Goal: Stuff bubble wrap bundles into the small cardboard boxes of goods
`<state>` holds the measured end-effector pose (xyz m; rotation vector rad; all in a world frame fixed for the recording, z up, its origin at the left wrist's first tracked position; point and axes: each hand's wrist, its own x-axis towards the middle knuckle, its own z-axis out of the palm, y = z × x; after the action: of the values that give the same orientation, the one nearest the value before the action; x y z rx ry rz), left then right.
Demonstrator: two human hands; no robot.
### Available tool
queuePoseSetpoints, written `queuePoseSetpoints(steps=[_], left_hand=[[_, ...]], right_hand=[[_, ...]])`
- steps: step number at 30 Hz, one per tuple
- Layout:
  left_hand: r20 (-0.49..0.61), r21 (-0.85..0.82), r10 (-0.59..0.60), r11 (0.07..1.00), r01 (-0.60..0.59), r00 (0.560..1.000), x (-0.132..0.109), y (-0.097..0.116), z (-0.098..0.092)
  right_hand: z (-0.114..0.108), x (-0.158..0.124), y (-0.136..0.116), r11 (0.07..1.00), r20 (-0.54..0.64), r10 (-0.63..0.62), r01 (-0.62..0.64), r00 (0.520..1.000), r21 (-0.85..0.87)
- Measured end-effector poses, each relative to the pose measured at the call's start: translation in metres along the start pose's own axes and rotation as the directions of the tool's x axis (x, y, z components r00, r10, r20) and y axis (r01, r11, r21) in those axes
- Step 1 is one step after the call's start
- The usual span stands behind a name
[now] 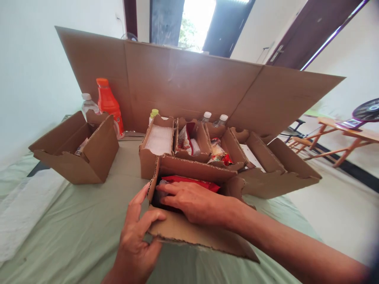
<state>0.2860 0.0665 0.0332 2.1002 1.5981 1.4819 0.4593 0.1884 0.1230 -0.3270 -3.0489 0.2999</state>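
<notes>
A small open cardboard box [201,232] stands right in front of me on the green cloth. My left hand [140,230] grips its left end, with fingers along the outer side and the thumb near the lower edge. My right hand [189,201] reaches down inside, its fingers bent over a clear plastic-wrapped item [161,191] at the left end. What is inside the wrapping is too unclear to name. Behind the right fingers lies a red packet [192,182] along the far wall of the box.
Behind stand several open cardboard boxes [158,161] holding white foam and colourful packets. Another box [100,161] is at left, near an orange bottle [109,104]. A large cardboard panel [189,83] rises at the back. White sheeting [26,209] lies at far left.
</notes>
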Motion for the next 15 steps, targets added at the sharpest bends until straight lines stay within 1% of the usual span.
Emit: queuePoseSetpoints(steps=[3,5,7,8,9,10,11,12,13,14,15], left_hand=[[0.008,0.023,-0.014,1.0,0.013,1.0,-0.001,0.001,0.001],[-0.028,0.007,-0.04,0.999,0.04,0.999,-0.002,0.004,0.0],[-0.083,-0.037,-0.099,0.995,0.096,0.992,-0.004,0.007,-0.002],[-0.106,-0.07,-0.146,0.988,0.139,0.984,-0.004,0.008,-0.003],[-0.112,-0.109,-0.207,0.975,0.195,0.972,-0.005,0.007,-0.004],[-0.096,-0.153,-0.279,0.952,0.263,0.955,-0.005,0.005,-0.004],[-0.061,-0.2,-0.353,0.921,0.335,0.934,-0.005,0.002,-0.004],[-0.009,-0.245,-0.419,0.881,0.404,0.908,-0.004,-0.002,-0.004],[0.05,-0.286,-0.467,0.84,0.461,0.883,-0.002,-0.006,-0.002],[0.106,-0.325,-0.496,0.802,0.501,0.862,-0.001,-0.009,0.0],[0.152,-0.364,-0.505,0.771,0.523,0.85,0.002,-0.012,0.003]], right_hand=[[0.002,0.003,-0.002,0.999,0.007,-0.011,0.012,1.0,-0.032],[-0.007,-0.001,-0.007,0.997,-0.032,0.008,-0.01,0.999,-0.075],[-0.022,-0.019,-0.017,0.987,-0.161,0.083,-0.103,0.983,-0.121],[-0.029,-0.034,-0.023,0.975,-0.258,0.14,-0.178,0.956,-0.13],[-0.034,-0.053,-0.031,0.956,-0.366,0.209,-0.268,0.907,-0.118],[-0.036,-0.074,-0.038,0.928,-0.475,0.284,-0.364,0.833,-0.084],[-0.035,-0.098,-0.046,0.888,-0.574,0.363,-0.459,0.734,-0.025],[-0.031,-0.121,-0.052,0.832,-0.65,0.451,-0.552,0.612,0.058],[-0.022,-0.143,-0.058,0.761,-0.7,0.534,-0.63,0.474,0.155],[-0.01,-0.16,-0.062,0.686,-0.713,0.609,-0.682,0.349,0.252],[0.005,-0.173,-0.064,0.616,-0.692,0.675,-0.71,0.255,0.34]])
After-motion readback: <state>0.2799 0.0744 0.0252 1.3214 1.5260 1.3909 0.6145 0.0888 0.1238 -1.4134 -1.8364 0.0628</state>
